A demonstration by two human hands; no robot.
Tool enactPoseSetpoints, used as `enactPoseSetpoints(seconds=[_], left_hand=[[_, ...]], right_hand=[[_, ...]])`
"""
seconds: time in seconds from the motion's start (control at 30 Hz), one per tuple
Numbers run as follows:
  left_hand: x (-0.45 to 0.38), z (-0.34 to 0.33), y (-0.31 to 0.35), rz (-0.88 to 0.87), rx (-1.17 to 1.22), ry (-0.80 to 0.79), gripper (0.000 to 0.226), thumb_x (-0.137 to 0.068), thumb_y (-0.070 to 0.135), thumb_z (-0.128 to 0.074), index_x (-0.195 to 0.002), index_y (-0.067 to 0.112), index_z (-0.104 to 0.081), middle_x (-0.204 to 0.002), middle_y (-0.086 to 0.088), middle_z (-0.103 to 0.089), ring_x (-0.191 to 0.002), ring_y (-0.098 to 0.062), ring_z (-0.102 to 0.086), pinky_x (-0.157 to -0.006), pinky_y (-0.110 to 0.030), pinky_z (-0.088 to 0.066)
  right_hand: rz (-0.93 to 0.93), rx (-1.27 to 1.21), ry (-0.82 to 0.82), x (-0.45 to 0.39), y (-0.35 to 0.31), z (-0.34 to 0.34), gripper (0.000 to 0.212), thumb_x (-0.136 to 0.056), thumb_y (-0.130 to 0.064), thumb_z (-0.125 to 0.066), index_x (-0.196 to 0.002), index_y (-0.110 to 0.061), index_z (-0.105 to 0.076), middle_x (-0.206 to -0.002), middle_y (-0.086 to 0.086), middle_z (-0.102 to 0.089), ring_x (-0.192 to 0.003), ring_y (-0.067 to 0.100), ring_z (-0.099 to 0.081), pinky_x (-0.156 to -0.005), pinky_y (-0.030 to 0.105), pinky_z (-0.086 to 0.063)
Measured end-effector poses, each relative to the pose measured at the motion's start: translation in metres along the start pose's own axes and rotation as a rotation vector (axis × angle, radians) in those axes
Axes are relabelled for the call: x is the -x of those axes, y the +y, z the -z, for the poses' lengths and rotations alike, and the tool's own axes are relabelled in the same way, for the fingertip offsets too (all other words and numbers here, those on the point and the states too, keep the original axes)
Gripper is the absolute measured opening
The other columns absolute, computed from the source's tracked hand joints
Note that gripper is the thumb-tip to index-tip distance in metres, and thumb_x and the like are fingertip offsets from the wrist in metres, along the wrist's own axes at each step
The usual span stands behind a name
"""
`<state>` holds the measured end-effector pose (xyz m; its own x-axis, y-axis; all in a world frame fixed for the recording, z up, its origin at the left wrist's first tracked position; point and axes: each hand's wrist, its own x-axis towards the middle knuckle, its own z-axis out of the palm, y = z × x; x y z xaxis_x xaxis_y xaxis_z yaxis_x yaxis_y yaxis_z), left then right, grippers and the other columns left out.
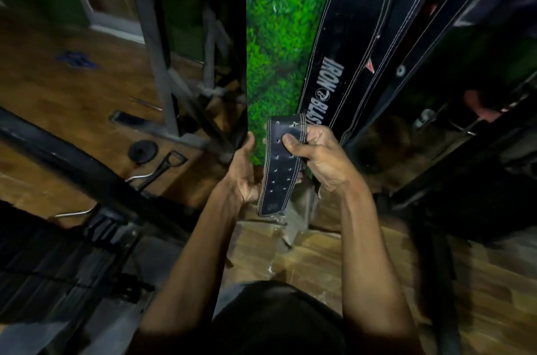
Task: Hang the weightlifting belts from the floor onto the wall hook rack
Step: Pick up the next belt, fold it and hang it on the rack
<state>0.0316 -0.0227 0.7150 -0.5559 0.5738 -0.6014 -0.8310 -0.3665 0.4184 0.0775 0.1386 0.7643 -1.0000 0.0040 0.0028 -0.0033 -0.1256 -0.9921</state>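
Note:
I hold the holed strap end of a black leather weightlifting belt (279,168) in front of the green grass-print wall (276,35). My right hand (316,157) grips its upper part, thumb pressed on the punched face. My left hand (244,171) touches the strap's left edge with its fingers fairly straight. The rest of this belt is hidden behind my hands. Several black stitched belts (343,43) hang down the wall at the upper right, one printed with white lettering. The hook rack itself is out of view.
A black metal gym frame (162,43) stands to the left over the wooden floor (58,93). A cable handle (162,165) and a small round plate (143,150) lie on the floor. Dark equipment (465,180) crowds the right side.

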Motion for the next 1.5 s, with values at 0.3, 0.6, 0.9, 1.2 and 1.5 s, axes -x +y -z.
enactPoseSetpoints(seconds=[0.3, 0.6, 0.9, 1.2, 1.5], left_hand=[[0.019, -0.019, 0.046, -0.209, 0.0, 0.095, 0.046, -0.091, 0.009, -0.047, -0.047, 0.007, -0.062, -0.042, -0.004, -0.055, -0.036, -0.014, -0.056, -0.043, -0.023, -0.051], [0.051, 0.01, 0.088, -0.203, -0.16, 0.197, 0.028, -0.089, 0.012, -0.047, -0.082, 0.005, -0.074, -0.058, -0.005, -0.065, -0.042, -0.017, -0.051, -0.036, -0.022, -0.041], [0.078, 0.006, 0.083, -0.092, -0.493, -0.051, 0.032, -0.09, 0.003, -0.048, -0.102, -0.007, -0.077, -0.097, -0.022, -0.078, -0.084, -0.029, -0.078, -0.085, -0.04, -0.065], [0.087, 0.03, 0.08, -0.133, -0.791, -0.187, 0.033, -0.092, 0.003, -0.069, -0.125, 0.005, -0.073, -0.133, -0.028, -0.067, -0.137, -0.057, -0.048, -0.121, -0.069, -0.024], [0.083, 0.003, 0.088, -0.474, -0.278, 0.02, 0.045, -0.094, 0.05, -0.057, -0.088, 0.015, -0.085, -0.086, -0.006, -0.082, -0.069, -0.012, -0.078, -0.056, -0.021, -0.059]], right_hand=[[-0.071, 0.044, -0.407, -0.019, -0.041, 0.0, 0.018, -0.092, -0.002, -0.069, -0.103, -0.009, -0.08, -0.101, 0.006, -0.08, -0.094, 0.019, -0.075, -0.085, 0.033, -0.061], [-0.457, 0.23, -0.51, -0.042, 0.003, 0.002, 0.041, -0.081, 0.012, -0.071, -0.121, 0.004, -0.068, -0.102, 0.006, -0.076, -0.09, 0.012, -0.073, -0.087, 0.028, -0.06], [-0.814, -0.174, -0.237, -0.062, 0.002, -0.048, 0.06, -0.076, -0.072, -0.07, -0.075, -0.012, -0.069, -0.083, 0.011, -0.071, -0.093, 0.03, -0.07, -0.081, 0.041, -0.062], [-0.578, -0.242, -0.266, -0.079, -0.013, -0.054, 0.009, -0.089, -0.004, -0.068, -0.095, 0.001, -0.073, -0.08, 0.016, -0.074, -0.062, 0.024, -0.068, -0.066, 0.032, -0.059], [-0.479, -0.283, -0.204, -0.075, -0.008, -0.022, 0.122, -0.068, 0.025, -0.076, -0.161, -0.012, -0.006, -0.098, 0.021, -0.078, -0.09, 0.026, -0.079, -0.079, 0.031, -0.065]])
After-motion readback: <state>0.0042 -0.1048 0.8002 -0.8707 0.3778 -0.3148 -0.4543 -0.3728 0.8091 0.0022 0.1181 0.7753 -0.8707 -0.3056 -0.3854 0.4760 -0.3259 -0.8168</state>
